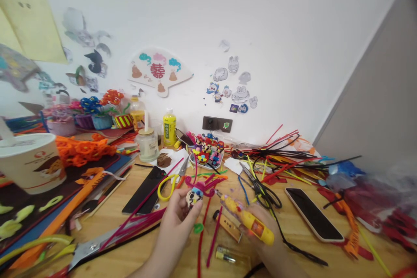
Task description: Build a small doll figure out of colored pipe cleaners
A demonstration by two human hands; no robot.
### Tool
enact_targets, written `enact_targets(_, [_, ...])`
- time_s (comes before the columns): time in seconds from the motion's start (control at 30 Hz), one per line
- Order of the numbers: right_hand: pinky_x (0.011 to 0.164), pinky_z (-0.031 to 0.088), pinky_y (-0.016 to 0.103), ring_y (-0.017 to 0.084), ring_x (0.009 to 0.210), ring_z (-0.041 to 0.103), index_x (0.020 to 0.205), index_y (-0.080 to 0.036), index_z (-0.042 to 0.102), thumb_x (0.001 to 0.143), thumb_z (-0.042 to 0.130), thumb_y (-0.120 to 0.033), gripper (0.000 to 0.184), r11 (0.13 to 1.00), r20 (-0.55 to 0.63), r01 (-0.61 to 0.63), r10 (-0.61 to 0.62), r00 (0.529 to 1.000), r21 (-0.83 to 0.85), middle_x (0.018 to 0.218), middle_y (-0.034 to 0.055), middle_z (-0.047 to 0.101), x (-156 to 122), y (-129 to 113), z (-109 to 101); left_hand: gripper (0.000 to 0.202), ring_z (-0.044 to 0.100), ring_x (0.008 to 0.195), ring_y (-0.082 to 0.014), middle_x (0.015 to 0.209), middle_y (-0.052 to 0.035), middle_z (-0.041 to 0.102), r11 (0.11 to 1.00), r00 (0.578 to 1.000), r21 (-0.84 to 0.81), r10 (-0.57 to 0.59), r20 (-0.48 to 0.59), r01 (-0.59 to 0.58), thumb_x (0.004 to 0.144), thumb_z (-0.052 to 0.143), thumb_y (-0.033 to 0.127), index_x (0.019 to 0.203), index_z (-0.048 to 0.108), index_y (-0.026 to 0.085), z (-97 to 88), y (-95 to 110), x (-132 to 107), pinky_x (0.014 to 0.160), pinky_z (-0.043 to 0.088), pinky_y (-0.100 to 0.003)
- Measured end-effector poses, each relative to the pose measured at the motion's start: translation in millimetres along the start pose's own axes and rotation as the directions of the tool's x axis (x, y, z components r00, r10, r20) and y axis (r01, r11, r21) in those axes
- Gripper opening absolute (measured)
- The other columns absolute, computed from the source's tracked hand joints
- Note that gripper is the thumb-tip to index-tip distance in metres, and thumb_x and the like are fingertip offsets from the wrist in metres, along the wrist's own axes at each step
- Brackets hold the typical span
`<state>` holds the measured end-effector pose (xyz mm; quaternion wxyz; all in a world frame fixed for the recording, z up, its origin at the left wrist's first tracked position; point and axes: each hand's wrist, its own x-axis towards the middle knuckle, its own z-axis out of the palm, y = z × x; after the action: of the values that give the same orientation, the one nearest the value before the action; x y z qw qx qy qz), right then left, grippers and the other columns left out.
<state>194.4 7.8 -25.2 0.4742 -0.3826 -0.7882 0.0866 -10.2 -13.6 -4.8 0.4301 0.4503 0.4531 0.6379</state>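
Observation:
My left hand is closed around a small pipe-cleaner doll, a cream head with black markings, a blue band and magenta loops on top. In my right hand is a yellow hot glue gun with a small orange window. Its thin metal tip points left, close to the magenta loops; whether it touches them I cannot tell. A green ring shows just below the left hand. Beneath the glue gun lie a wooden-looking block and a clear lighter. Magenta pipe cleaners extend left of my left wrist.
Yellow-handled scissors, black scissors and large shears lie around my hands. A phone is at right, a paper cup at left. Behind stand a tray of finished dolls, a glass jar and a yellow bottle.

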Motion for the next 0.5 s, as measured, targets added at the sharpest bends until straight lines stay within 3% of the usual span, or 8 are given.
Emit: enact_targets(0.5, [0.045, 0.036, 0.026, 0.014, 0.049, 0.048, 0.062, -0.022, 0.049, 0.084, 0.04, -0.054, 0.039, 0.999, 0.009, 0.033, -0.033, 0.999, 0.007, 0.055, -0.0008, 0.049, -4.2, 5.3, 3.3, 0.029, 0.055, 0.061, -0.0131, 0.066, 0.0038, 0.062, 0.999, 0.999, -0.031, 0.013, -0.036, -0.015, 0.067, 0.068, 0.037, 0.082, 0.048, 0.021, 1.4, 8.3, 0.1, 0.057, 0.041, -0.022])
